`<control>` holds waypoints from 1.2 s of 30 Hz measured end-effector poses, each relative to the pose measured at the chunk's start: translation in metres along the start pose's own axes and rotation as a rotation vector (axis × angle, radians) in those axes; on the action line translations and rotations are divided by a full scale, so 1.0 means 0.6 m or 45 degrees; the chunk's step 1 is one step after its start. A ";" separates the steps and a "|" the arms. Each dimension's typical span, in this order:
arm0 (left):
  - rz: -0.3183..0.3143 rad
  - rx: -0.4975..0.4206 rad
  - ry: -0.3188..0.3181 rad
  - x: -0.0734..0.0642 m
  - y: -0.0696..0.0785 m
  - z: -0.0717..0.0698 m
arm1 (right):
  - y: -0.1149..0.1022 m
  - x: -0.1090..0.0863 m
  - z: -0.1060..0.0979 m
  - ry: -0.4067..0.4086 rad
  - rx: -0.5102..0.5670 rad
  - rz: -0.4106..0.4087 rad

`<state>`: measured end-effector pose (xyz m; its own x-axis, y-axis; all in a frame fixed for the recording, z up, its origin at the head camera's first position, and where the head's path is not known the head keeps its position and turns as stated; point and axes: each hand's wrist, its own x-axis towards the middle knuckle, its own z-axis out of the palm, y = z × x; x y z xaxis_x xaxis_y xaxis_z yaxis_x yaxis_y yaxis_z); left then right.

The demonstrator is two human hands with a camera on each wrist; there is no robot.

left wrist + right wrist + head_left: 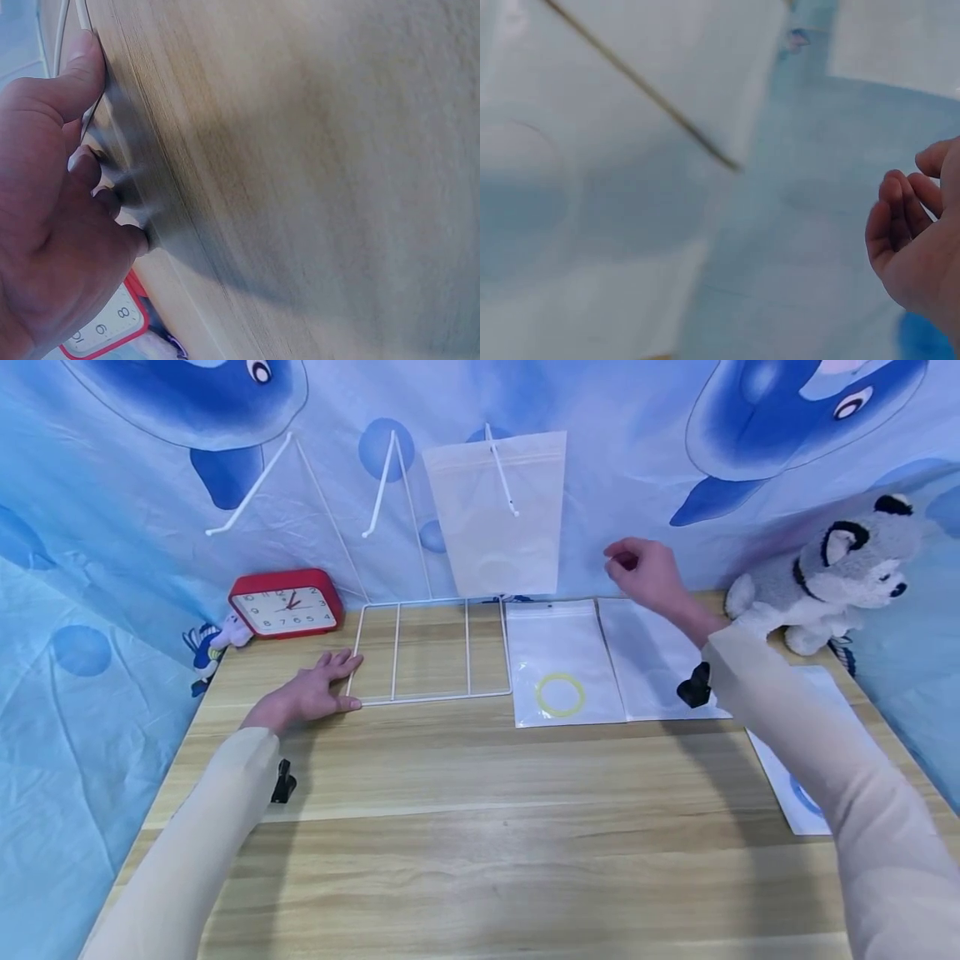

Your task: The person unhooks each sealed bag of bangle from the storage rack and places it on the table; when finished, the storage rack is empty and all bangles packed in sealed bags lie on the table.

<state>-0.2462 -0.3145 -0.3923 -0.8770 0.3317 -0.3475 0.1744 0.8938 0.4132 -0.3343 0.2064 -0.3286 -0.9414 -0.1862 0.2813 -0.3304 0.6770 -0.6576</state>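
Note:
My left hand [311, 687] rests at the left end of a white wire display rack [435, 699]. Its thumb and fingertips press on the base wires, and the other fingers touch the table. The rack has three upright prongs. A white zip bag [498, 552] hangs on the rightmost prong, its lower part faintly marked by a ring. To the right of that bag, my right hand [651, 575] is raised in the air, holding nothing, its fingers loosely curled. In the right wrist view this hand [919, 232] appears apart from the hanging bag [630, 210].
Flat on the table lie a zip bag [562, 643] with a yellow ring, another white bag [637, 652], and one with a blue ring [780, 785] under the right forearm. A red clock [288, 603] stands back left, a plush husky [825, 568] back right. Blue curtain [630, 460] backs the table.

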 end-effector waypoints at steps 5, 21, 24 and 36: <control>-0.005 0.004 -0.011 -0.001 -0.002 -0.002 | -0.068 0.003 -0.044 -0.067 -0.003 -0.115; 0.000 0.037 -0.015 0.000 -0.003 0.001 | -0.182 0.061 -0.062 -0.036 0.162 -0.082; -0.014 0.032 -0.016 -0.002 -0.002 -0.001 | -0.189 0.082 -0.055 -0.023 0.243 -0.031; 0.018 0.028 0.008 0.001 -0.007 0.003 | -0.205 0.128 -0.035 -0.108 0.898 0.111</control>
<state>-0.2467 -0.3175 -0.3955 -0.8770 0.3425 -0.3368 0.1962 0.8954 0.3997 -0.3647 0.1238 -0.2116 -0.9590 -0.2262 0.1706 -0.1920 0.0760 -0.9785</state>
